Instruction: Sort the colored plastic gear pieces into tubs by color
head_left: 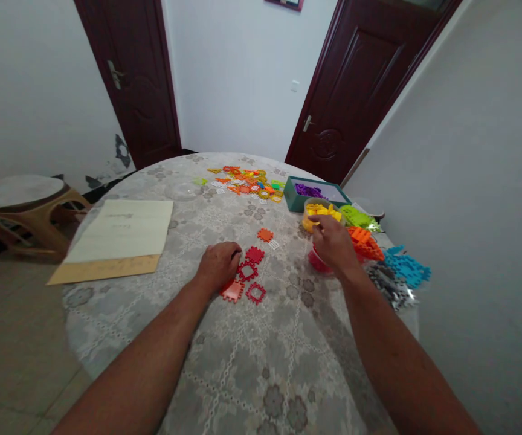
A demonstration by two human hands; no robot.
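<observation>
My left hand (pixel 219 264) rests on the table with its fingers curled; what lies under them is hidden. Against it is an orange-red square interlocking tile (pixel 232 291). Close by are a solid red tile (pixel 255 255) and two red tiles with open centres, the upper one (pixel 247 271) and the lower one (pixel 256 293). My right hand (pixel 332 241) is bent in at the near rim of a round tub of yellow pieces (pixel 323 211). Its fingers are drawn together, and I cannot make out what is in them. Below it, a tub of red pieces (pixel 319 260) is partly covered.
A green box (pixel 293 196) holds purple pieces. Lime (pixel 359 217), orange (pixel 364 243), blue (pixel 406 267) and grey pieces (pixel 390 285) lie at the right edge. Mixed pieces (pixel 247 181) are scattered at the back. A paper sheet (pixel 120 229) lies left, near a stool (pixel 20 193).
</observation>
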